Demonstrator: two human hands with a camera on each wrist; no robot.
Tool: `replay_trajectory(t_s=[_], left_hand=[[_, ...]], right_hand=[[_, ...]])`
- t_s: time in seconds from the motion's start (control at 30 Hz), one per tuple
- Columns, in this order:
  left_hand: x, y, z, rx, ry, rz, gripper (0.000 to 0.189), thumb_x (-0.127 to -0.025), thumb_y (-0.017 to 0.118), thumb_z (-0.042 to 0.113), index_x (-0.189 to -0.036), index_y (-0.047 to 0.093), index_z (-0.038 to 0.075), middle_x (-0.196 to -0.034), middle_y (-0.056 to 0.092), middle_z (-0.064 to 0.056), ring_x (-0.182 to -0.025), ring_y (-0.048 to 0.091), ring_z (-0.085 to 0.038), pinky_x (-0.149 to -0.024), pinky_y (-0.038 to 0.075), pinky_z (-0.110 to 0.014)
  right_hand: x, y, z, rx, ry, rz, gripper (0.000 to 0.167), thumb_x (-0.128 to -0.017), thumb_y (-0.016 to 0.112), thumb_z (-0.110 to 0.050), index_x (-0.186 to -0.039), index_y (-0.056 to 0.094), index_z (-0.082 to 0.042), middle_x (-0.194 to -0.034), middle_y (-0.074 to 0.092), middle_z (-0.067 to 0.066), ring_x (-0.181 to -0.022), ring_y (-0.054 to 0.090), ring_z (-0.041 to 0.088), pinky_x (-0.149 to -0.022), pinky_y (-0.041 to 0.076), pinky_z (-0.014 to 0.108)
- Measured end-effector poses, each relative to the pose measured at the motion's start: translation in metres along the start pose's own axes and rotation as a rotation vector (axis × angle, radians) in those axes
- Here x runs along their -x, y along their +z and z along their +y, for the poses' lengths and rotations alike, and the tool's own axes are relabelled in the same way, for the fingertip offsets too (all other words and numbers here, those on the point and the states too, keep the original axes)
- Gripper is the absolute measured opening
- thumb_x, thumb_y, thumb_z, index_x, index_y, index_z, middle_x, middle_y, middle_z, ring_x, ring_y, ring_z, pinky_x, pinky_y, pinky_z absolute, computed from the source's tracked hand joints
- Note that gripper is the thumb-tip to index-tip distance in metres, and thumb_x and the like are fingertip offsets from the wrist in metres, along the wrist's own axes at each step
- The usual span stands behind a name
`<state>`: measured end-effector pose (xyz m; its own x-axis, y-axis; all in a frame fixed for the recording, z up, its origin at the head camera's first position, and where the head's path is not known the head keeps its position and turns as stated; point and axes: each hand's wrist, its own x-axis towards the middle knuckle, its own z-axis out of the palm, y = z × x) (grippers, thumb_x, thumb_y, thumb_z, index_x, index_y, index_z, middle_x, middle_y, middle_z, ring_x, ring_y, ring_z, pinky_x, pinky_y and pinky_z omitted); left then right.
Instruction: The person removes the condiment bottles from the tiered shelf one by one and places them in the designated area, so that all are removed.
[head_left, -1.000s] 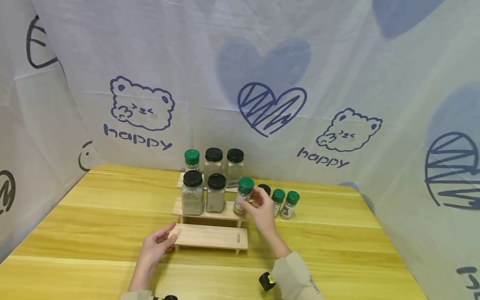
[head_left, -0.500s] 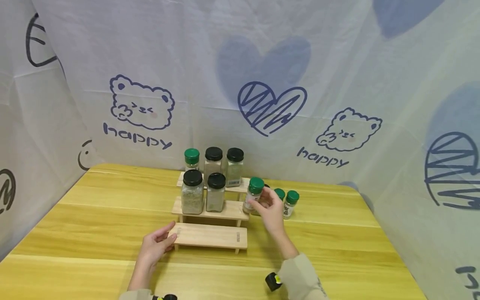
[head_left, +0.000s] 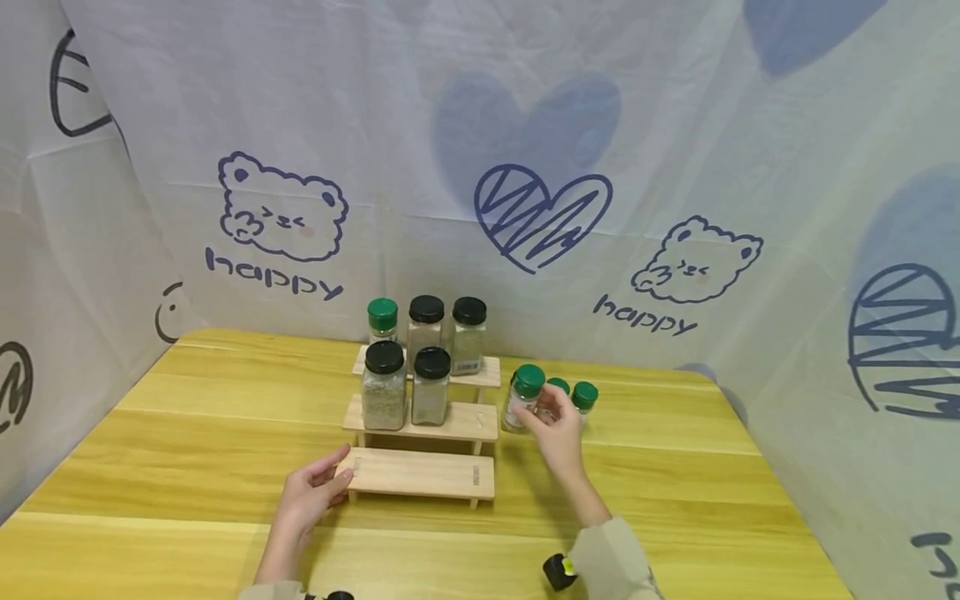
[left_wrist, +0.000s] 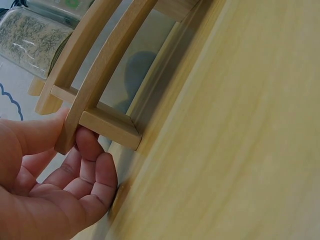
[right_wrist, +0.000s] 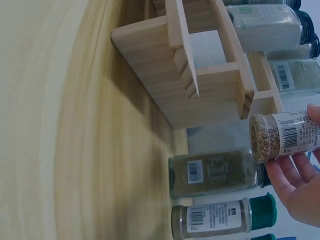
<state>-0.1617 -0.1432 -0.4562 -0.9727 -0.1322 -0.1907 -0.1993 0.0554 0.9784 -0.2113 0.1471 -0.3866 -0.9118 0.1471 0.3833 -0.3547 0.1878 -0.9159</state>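
Note:
My right hand (head_left: 557,429) holds a small glass spice jar with a green lid (head_left: 528,383), just right of the tiered wooden rack. In the right wrist view this spice jar (right_wrist: 290,134) contains small tan grains and has a white barcode label; its base is raised off the table, level with the rack's upper part. My left hand (head_left: 309,493) pinches the left end of the rack's lowest step (head_left: 420,473). Seen from the left wrist, the thumb lies on top of the wooden board (left_wrist: 75,117) and curled fingers (left_wrist: 90,145) sit under it.
Two black-lidded jars (head_left: 431,392) stand on the middle step. On the top step are a green-lidded jar (head_left: 382,315) and two black-lidded ones (head_left: 469,333). Right of the rack, a dark-lidded jar (right_wrist: 215,172) and green-lidded jars (head_left: 585,395) stand on the table. A printed curtain (head_left: 420,125) hangs behind.
My right hand has carried the green-lidded spice jar from the middle step's right end to the right, off the rack. My left hand stays at the lowest step.

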Motion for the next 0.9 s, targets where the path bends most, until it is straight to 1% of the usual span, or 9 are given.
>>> replay_trajectory(t_s=[0.07,0.13,0.27,0.37,0.43,0.53,0.67,0.77,0.9], left_hand=[[0.000,0.000,0.000,-0.001,-0.001,-0.001,0.044,-0.089,0.055,0.006,-0.129,0.041,-0.002,-0.130,0.035,-0.030,-0.113,0.038,-0.033,-0.074,0.049,-0.026],[0.000,0.000,-0.001,-0.002,-0.003,0.003,0.043,-0.089,0.055,0.006,-0.129,0.041,-0.002,-0.129,0.036,-0.030,-0.111,0.040,-0.031,-0.073,0.049,-0.026],[0.000,0.000,-0.001,-0.004,-0.005,0.009,0.043,-0.088,0.056,0.006,-0.128,0.042,-0.002,-0.127,0.039,-0.029,-0.105,0.044,-0.026,-0.072,0.049,-0.025],[0.000,0.000,0.000,0.000,-0.005,0.006,0.044,-0.088,0.056,0.007,-0.128,0.042,-0.002,-0.125,0.040,-0.029,-0.103,0.045,-0.025,-0.072,0.050,-0.026],[0.000,0.000,-0.001,0.001,-0.005,0.006,0.044,-0.088,0.056,0.007,-0.128,0.042,-0.002,-0.126,0.039,-0.029,-0.104,0.045,-0.025,-0.072,0.050,-0.026],[0.000,0.000,-0.001,-0.001,-0.004,0.012,0.043,-0.088,0.056,0.005,-0.128,0.043,-0.002,-0.126,0.040,-0.029,-0.100,0.047,-0.021,-0.071,0.049,-0.025],[0.000,-0.001,-0.001,0.004,-0.008,0.020,0.043,-0.087,0.056,0.004,-0.128,0.043,-0.002,-0.125,0.041,-0.029,-0.093,0.049,-0.015,-0.070,0.049,-0.024],[0.000,0.000,-0.001,0.005,-0.008,0.020,0.043,-0.087,0.057,0.005,-0.128,0.043,-0.001,-0.123,0.042,-0.028,-0.091,0.049,-0.013,-0.069,0.049,-0.025],[0.000,0.000,0.000,-0.002,-0.008,0.020,0.043,-0.087,0.057,0.006,-0.128,0.044,-0.001,-0.123,0.042,-0.027,-0.091,0.049,-0.014,-0.069,0.049,-0.026]], right_hand=[[0.001,-0.001,0.002,0.012,0.018,0.002,0.035,-0.072,0.066,0.012,-0.104,0.052,0.015,-0.094,0.055,0.021,-0.086,0.051,0.019,-0.080,0.047,0.038],[0.001,-0.002,0.005,0.016,0.035,0.005,0.036,-0.072,0.066,0.012,-0.104,0.052,0.014,-0.095,0.055,0.021,-0.087,0.051,0.019,-0.080,0.047,0.038],[0.003,-0.004,0.010,-0.001,0.041,0.000,0.035,-0.070,0.066,0.014,-0.102,0.052,0.015,-0.094,0.056,0.023,-0.085,0.053,0.021,-0.076,0.048,0.027],[0.004,-0.006,0.013,-0.005,0.026,-0.012,0.033,-0.069,0.067,0.015,-0.099,0.053,0.015,-0.093,0.057,0.025,-0.084,0.054,0.026,-0.071,0.049,0.021],[0.004,-0.007,0.017,-0.003,0.022,-0.021,0.032,-0.068,0.068,0.015,-0.097,0.054,0.015,-0.092,0.057,0.027,-0.084,0.054,0.031,-0.071,0.049,0.024],[0.002,-0.009,0.033,0.028,0.021,-0.028,0.033,-0.068,0.070,0.011,-0.097,0.055,0.013,-0.091,0.059,0.026,-0.084,0.055,0.031,-0.070,0.050,0.025],[-0.001,-0.010,0.049,0.089,0.049,-0.035,0.036,-0.066,0.073,0.008,-0.098,0.056,0.011,-0.093,0.061,0.023,-0.085,0.056,0.030,-0.071,0.050,0.026],[-0.001,-0.011,0.053,0.138,0.076,-0.052,0.038,-0.066,0.073,0.007,-0.099,0.056,0.011,-0.095,0.061,0.023,-0.088,0.056,0.033,-0.075,0.049,0.034],[-0.002,-0.012,0.061,0.182,0.077,-0.071,0.037,-0.066,0.072,0.007,-0.099,0.056,0.012,-0.094,0.061,0.023,-0.087,0.056,0.034,-0.077,0.047,0.042]])
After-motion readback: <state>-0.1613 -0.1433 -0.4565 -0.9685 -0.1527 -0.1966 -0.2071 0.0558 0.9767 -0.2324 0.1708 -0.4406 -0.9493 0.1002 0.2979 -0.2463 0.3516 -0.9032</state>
